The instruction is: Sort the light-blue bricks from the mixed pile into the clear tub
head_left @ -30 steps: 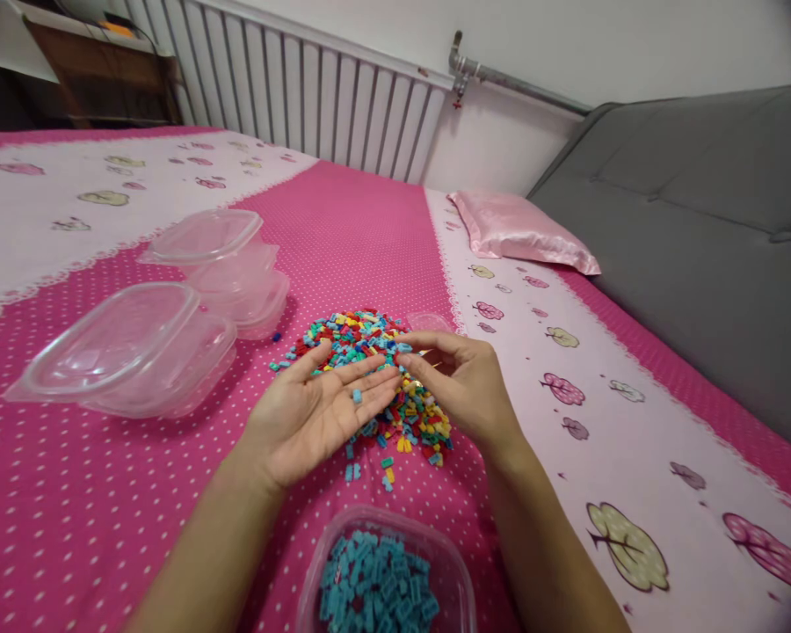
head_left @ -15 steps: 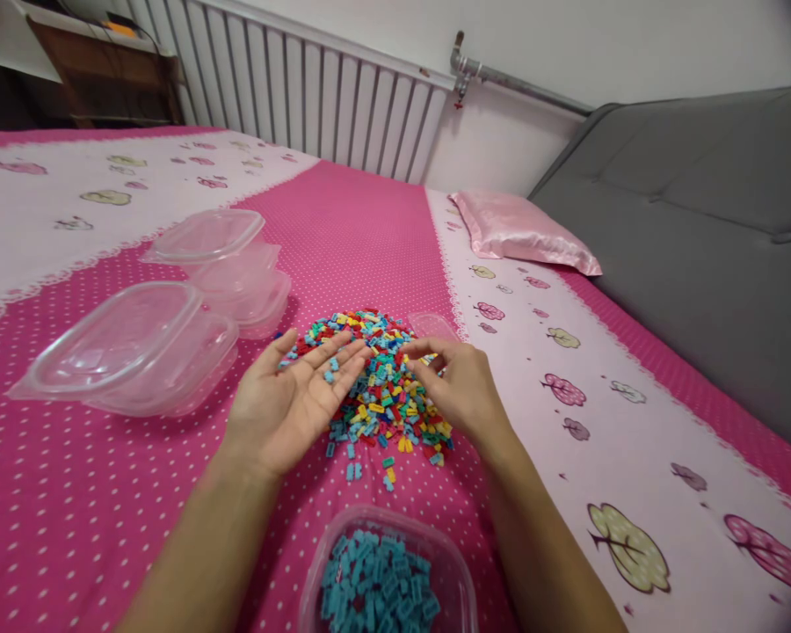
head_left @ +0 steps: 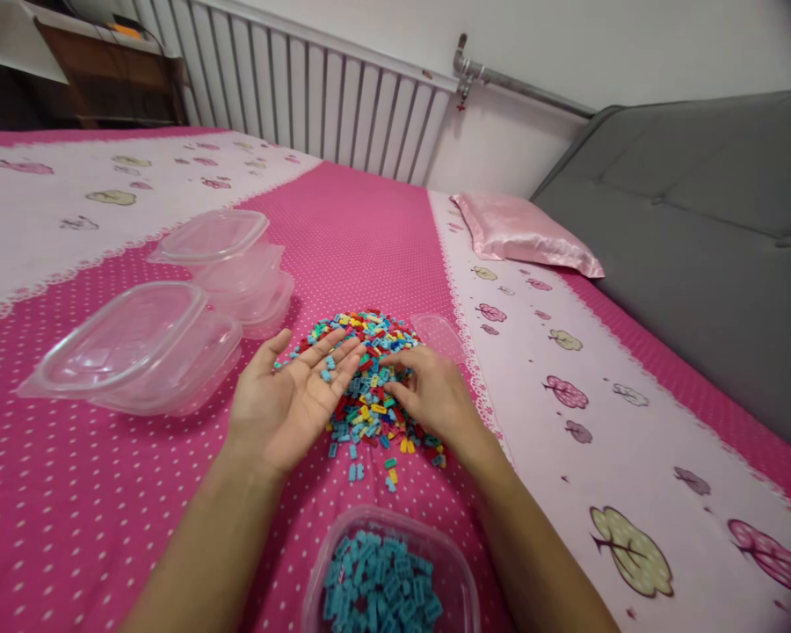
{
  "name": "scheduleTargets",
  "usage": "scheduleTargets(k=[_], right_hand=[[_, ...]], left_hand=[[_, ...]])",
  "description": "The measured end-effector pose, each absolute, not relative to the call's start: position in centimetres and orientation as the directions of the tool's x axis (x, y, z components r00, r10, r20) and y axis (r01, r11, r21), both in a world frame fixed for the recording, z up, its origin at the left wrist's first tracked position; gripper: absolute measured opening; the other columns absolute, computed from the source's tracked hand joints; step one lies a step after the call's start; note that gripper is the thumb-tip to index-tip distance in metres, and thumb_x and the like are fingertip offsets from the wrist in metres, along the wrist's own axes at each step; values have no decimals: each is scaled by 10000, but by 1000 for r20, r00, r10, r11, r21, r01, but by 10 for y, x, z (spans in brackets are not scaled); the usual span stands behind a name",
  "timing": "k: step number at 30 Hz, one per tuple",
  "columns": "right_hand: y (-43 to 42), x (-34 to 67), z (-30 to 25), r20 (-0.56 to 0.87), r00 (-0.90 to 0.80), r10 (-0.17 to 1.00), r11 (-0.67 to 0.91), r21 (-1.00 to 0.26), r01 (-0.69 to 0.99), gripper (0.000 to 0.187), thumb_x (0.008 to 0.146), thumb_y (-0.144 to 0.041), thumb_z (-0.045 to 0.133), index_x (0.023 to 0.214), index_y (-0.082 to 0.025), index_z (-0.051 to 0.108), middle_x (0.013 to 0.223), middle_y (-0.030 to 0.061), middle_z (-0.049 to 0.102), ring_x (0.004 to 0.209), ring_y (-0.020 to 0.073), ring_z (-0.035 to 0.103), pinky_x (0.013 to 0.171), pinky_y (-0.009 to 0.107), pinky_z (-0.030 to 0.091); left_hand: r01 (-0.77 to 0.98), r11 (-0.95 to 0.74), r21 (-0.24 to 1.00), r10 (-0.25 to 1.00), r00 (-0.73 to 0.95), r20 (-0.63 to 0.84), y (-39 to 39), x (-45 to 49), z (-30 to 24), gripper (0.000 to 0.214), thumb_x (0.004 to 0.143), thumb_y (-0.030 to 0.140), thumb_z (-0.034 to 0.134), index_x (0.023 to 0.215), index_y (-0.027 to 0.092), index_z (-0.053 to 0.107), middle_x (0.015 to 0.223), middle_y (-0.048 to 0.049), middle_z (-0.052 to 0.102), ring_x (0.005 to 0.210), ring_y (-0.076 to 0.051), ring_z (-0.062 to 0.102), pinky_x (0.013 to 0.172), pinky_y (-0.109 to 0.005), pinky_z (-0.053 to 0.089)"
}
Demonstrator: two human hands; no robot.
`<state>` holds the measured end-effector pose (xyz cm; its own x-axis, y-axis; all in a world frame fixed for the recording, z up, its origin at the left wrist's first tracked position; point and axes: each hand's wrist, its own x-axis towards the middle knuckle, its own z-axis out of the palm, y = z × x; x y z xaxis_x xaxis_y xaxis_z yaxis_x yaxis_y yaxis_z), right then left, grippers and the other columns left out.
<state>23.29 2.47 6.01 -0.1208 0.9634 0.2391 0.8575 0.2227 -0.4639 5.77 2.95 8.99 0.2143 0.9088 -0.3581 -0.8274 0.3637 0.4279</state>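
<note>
Mid-frame, my flat left hand [head_left: 285,409] is supporting light-blue plastic bricks [head_left: 330,362]; my parted right hand [head_left: 428,387] is hovering over a multicoloured brick heap [head_left: 372,411]. They're looking light, stiff, side-pinchable.

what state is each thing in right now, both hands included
left hand: open, palm up, small blue bricks resting on it
right hand: at the brick pile, thumb and forefinger apart
brick pile: loose, mixed colours
near container: uncovered, partly filled with blue bricks
left-side containers: stacked, lids unclear
pillow: lying flat
</note>
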Motion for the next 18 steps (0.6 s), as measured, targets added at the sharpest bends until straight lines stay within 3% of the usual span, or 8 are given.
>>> scheduleTargets(k=[7,18], right_hand=[[25,231,60,231,-71,970,178,-485,856,221,796,-207,644,996,-252,727,898,15,735,714,159,645,731,295,491],[26,239,66,228,69,971,109,-682,723,189,778,-183,609,936,-200,712,782,18,729,638,149,671,675,296,533]], left_hand=[[-824,373,427,901,211,-380,28,58,91,531,908,342,378,1287,-21,455,1028,-226,654,1052,-287,647,861,-325,571],[-829,393,399,894,242,-378,29,56,90,491,897,285,386,1292,0,453,1043,-215,645,1107,-308,614,857,-341,576]])
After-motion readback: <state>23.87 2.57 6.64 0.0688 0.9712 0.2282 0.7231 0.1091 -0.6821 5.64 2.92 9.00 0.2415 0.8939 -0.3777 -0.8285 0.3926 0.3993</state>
